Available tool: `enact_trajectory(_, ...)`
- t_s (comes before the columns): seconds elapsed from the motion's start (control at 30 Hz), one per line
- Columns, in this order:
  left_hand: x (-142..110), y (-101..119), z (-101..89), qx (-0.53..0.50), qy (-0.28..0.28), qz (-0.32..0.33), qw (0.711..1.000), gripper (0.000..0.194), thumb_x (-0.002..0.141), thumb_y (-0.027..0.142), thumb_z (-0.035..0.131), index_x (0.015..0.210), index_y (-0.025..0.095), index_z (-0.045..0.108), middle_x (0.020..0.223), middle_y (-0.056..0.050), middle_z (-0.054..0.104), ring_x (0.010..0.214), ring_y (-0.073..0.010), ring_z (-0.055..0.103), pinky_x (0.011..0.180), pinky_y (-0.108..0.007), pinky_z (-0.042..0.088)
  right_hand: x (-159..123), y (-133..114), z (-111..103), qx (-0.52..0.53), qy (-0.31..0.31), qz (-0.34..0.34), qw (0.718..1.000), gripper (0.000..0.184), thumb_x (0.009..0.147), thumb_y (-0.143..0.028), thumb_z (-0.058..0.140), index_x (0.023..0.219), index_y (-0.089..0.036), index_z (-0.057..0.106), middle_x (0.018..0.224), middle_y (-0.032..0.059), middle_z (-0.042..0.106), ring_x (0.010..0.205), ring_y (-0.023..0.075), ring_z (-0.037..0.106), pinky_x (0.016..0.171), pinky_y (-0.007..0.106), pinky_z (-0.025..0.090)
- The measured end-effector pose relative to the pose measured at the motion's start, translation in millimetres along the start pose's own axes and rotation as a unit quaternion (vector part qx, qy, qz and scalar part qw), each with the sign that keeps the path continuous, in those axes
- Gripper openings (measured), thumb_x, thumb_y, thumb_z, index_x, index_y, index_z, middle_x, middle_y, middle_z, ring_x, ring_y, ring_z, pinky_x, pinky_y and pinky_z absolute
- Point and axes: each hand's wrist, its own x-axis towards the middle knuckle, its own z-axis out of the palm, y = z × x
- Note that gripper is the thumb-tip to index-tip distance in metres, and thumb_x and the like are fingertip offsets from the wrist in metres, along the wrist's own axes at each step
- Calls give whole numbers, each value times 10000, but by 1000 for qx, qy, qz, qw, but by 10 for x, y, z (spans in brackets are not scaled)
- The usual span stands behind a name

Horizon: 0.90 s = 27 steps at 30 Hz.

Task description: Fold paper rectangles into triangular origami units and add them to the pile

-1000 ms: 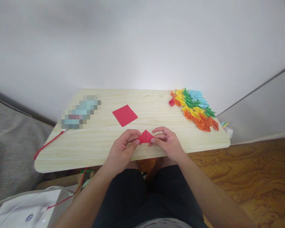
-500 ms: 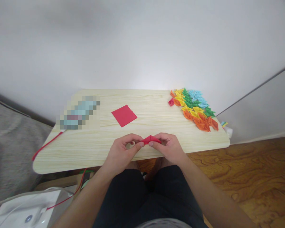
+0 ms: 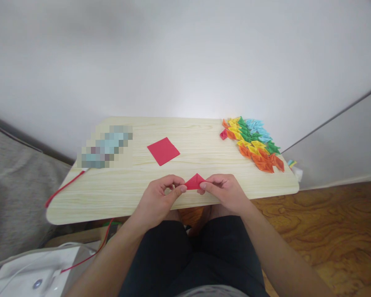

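Observation:
A small piece of folded red paper (image 3: 194,182), triangular with its peak pointing away from me, is held over the near part of the table. My left hand (image 3: 161,196) pinches its left corner between thumb and fingers. At the opposite corner, my right hand (image 3: 227,190) grips it the same way, thumb on top. A crease runs down from the peak. Beyond my hands lies a flat stack of square red paper (image 3: 163,151); how many sheets it has I cannot tell.
Rows of folded paper pieces (image 3: 253,142) in orange, yellow, green and light blue cover the table's (image 3: 130,189) right end, with a small red folded piece (image 3: 223,134) beside them. A blurred-out object (image 3: 106,146) with a red cable (image 3: 64,188) lies left. A white wall stands behind.
The folded red paper now shows a taller, wider triangle facing me. My right hand has shifted slightly right, while the left stays almost in place. The view has moved a little.

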Motion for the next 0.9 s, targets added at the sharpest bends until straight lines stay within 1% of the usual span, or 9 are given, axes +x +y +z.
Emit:
enact_trajectory(0.13,-11,17,-18,-7,-17,-3,1000,241,913,431,722,902,191,737,827,-14,713,782,-173,590,731,-297,441,-14,-18,0,10,1,2,1000,234,923,-402,749,812,-214,833,798,27,820,761,178,735,731,265,540)
enact_trajectory(0.3,-13,17,6,-53,-30,3,998,234,916,406,728,838,185,728,784,-12,702,754,-163,581,724,-285,448,-19,25,103,96,10,15,995,210,824,-417,847,850,-210,827,822,27,811,742,182,702,710,285,532)
enact_trajectory(0.37,-15,34,34,-76,-32,8,997,226,917,389,730,827,183,727,782,-16,704,760,-164,589,737,-284,457,-20,19,141,117,24,12,993,202,816,-410,854,831,-212,817,815,24,802,749,183,695,724,295,537)
enact_trajectory(0.47,-23,70,68,-111,-31,12,993,207,906,379,743,848,181,739,816,-30,722,792,-177,616,767,-291,476,-14,-5,176,137,40,8,990,236,839,-429,830,779,-204,798,773,32,790,762,193,711,770,316,565)
enact_trajectory(0.63,-31,79,71,-127,-13,15,992,205,911,387,732,880,185,750,825,-29,720,826,-187,635,818,-300,490,0,11,180,160,37,19,986,381,917,-543,720,890,-175,815,786,77,813,728,219,762,773,367,624)
enact_trajectory(0.8,-23,30,75,-126,0,13,992,206,920,388,718,884,186,742,818,-21,705,819,-178,633,819,-292,491,-21,21,139,146,25,6,989,417,949,-553,681,837,-179,826,809,93,824,751,230,776,789,370,614)
enact_trajectory(0.9,-13,15,102,-121,8,10,993,211,916,395,722,895,186,736,826,-20,704,816,-175,638,808,-288,494,-35,1,136,128,39,-4,991,412,963,-539,667,823,-188,831,790,84,819,753,226,768,790,362,601)
